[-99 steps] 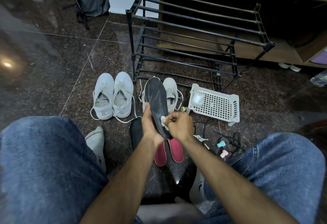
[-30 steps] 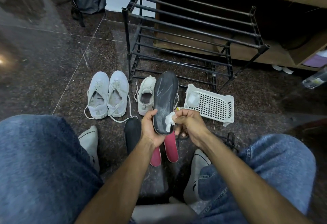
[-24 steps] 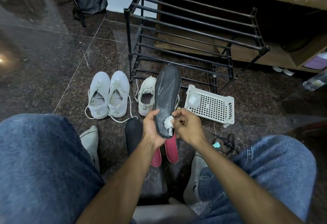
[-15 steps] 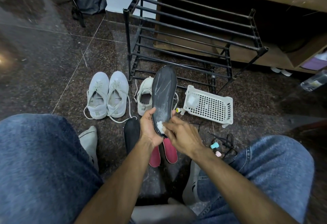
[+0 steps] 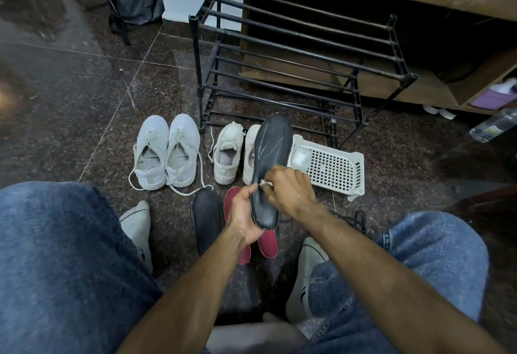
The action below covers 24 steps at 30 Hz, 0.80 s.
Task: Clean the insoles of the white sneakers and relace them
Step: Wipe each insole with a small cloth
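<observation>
Right now, in the head view, your left hand [image 5: 242, 215] grips the dark insole [image 5: 269, 169] by its heel end, thumb over the near edge and fingers curled behind, so the long face tilts up toward you and stays steady for rubbing. Your right hand [image 5: 288, 190] sits on the middle of that face, fingers bunched and pinching a small white wipe [image 5: 263, 183] against it; only a scrap of the wipe shows past the knuckles. Both forearms reach forward between your knees, wrists nearly meeting at the insole, which hangs above the floor.

Below your hands, a second dark insole [image 5: 207, 213] and two red insoles [image 5: 267, 244] lie side by side on the floor, near enough to swap in, I judge. Just beyond stand two pairs of white sneakers: the laced pair [image 5: 166, 152] on the left and the smaller pair [image 5: 228, 152] beside it, the latter partly hidden by the raised insole. The white basket [image 5: 335, 169] lies on the right, in front of the black rack [image 5: 293, 54].
</observation>
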### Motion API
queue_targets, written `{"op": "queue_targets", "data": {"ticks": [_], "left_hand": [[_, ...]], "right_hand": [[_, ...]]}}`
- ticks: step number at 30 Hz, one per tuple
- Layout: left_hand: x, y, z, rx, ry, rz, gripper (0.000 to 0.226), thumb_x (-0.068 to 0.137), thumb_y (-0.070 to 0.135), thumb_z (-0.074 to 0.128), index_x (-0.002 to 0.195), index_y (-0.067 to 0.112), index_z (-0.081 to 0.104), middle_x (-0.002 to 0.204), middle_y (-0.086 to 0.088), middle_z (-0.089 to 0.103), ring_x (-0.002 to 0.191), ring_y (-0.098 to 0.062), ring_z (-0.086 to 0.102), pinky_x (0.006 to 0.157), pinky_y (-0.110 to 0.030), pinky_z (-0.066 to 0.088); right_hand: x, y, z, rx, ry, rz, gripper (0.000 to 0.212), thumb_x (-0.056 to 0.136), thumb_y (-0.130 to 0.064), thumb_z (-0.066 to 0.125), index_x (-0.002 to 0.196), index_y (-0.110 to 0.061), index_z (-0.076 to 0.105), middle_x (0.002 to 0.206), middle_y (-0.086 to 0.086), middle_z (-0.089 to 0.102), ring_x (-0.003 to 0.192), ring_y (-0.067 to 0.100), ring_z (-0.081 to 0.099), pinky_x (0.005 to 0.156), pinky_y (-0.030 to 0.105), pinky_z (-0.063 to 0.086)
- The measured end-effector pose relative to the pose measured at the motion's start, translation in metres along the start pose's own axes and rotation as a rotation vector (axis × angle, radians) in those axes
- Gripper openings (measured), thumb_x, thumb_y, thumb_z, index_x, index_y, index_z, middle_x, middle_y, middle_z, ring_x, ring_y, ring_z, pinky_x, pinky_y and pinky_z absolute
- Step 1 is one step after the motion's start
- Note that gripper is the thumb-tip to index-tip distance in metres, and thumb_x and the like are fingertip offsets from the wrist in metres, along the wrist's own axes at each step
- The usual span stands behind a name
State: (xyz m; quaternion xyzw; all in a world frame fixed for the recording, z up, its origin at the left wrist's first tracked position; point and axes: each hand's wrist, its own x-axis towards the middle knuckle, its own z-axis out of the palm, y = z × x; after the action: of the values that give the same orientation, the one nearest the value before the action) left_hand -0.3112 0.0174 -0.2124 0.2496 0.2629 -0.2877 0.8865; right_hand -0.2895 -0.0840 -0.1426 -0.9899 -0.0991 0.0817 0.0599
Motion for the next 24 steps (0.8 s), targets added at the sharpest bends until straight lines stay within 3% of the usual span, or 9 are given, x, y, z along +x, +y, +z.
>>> {"op": "queue_targets", "data": {"ticks": [3, 7, 8, 12, 16, 19, 21, 24], "left_hand": [[0.001, 0.002, -0.001, 0.001, -0.003, -0.012, 0.037, 0.097, 0.032, 0.041, 0.097, 0.008, 0.069, 0.087, -0.010, 0.071, 0.078, -0.023, 0.069, 0.070, -0.033, 0.055], [0.007, 0.007, -0.007, 0.016, 0.038, 0.021, 0.047, 0.094, 0.033, 0.044, 0.120, -0.001, 0.065, 0.118, -0.022, 0.066, 0.106, -0.032, 0.063, 0.099, -0.041, 0.048], [0.008, 0.005, -0.008, 0.018, 0.046, 0.017, 0.048, 0.094, 0.033, 0.044, 0.119, -0.002, 0.065, 0.118, -0.023, 0.066, 0.107, -0.032, 0.063, 0.100, -0.041, 0.047], [0.004, -0.008, -0.002, 0.062, 0.048, -0.032, 0.037, 0.095, 0.035, 0.043, 0.103, 0.009, 0.068, 0.089, -0.010, 0.069, 0.081, -0.024, 0.065, 0.075, -0.036, 0.049], [-0.002, -0.011, 0.002, 0.061, 0.012, -0.039, 0.037, 0.097, 0.031, 0.042, 0.111, 0.006, 0.066, 0.099, -0.012, 0.069, 0.084, -0.023, 0.067, 0.075, -0.035, 0.053], [-0.003, -0.006, 0.003, 0.066, -0.008, -0.028, 0.036, 0.098, 0.029, 0.040, 0.103, 0.006, 0.067, 0.088, -0.010, 0.071, 0.073, -0.022, 0.068, 0.063, -0.030, 0.056], [-0.002, -0.001, 0.002, 0.052, 0.031, -0.018, 0.038, 0.097, 0.030, 0.040, 0.103, 0.005, 0.068, 0.087, -0.011, 0.072, 0.072, -0.022, 0.069, 0.061, -0.031, 0.056], [0.000, 0.003, 0.001, 0.038, 0.054, 0.014, 0.050, 0.094, 0.031, 0.041, 0.126, -0.002, 0.061, 0.123, -0.022, 0.064, 0.103, -0.031, 0.064, 0.090, -0.040, 0.053]], "right_hand": [[-0.009, -0.004, 0.007, 0.074, -0.022, 0.031, 0.023, 0.092, -0.028, 0.051, 0.103, -0.015, 0.067, 0.111, 0.006, 0.062, 0.098, 0.033, 0.062, 0.083, 0.040, 0.050], [-0.037, -0.011, 0.024, 0.149, -0.114, -0.035, 0.023, 0.090, -0.024, 0.051, 0.105, -0.016, 0.067, 0.116, 0.004, 0.065, 0.098, 0.030, 0.064, 0.089, 0.043, 0.051], [-0.039, -0.010, 0.026, 0.133, -0.106, -0.040, 0.024, 0.090, -0.025, 0.050, 0.106, -0.017, 0.067, 0.116, 0.004, 0.065, 0.097, 0.030, 0.064, 0.088, 0.043, 0.051], [-0.021, 0.006, 0.025, 0.039, -0.032, 0.007, 0.027, 0.093, -0.027, 0.048, 0.112, -0.017, 0.065, 0.115, 0.004, 0.062, 0.097, 0.031, 0.063, 0.083, 0.038, 0.048], [0.001, 0.018, 0.014, 0.010, 0.069, 0.083, 0.022, 0.094, -0.025, 0.052, 0.107, -0.018, 0.068, 0.107, 0.002, 0.061, 0.090, 0.026, 0.063, 0.071, 0.028, 0.040], [-0.003, 0.017, 0.011, 0.067, 0.011, 0.051, 0.021, 0.094, -0.027, 0.054, 0.104, -0.019, 0.070, 0.105, 0.002, 0.062, 0.091, 0.026, 0.063, 0.077, 0.029, 0.047], [-0.018, 0.008, 0.013, 0.094, -0.086, -0.037, 0.019, 0.092, -0.026, 0.055, 0.102, -0.020, 0.071, 0.106, 0.002, 0.065, 0.092, 0.025, 0.065, 0.085, 0.039, 0.053], [-0.037, -0.001, 0.016, 0.071, -0.222, -0.144, 0.015, 0.088, -0.020, 0.055, 0.092, -0.020, 0.069, 0.099, 0.003, 0.068, 0.087, 0.026, 0.065, 0.084, 0.040, 0.054]]}}
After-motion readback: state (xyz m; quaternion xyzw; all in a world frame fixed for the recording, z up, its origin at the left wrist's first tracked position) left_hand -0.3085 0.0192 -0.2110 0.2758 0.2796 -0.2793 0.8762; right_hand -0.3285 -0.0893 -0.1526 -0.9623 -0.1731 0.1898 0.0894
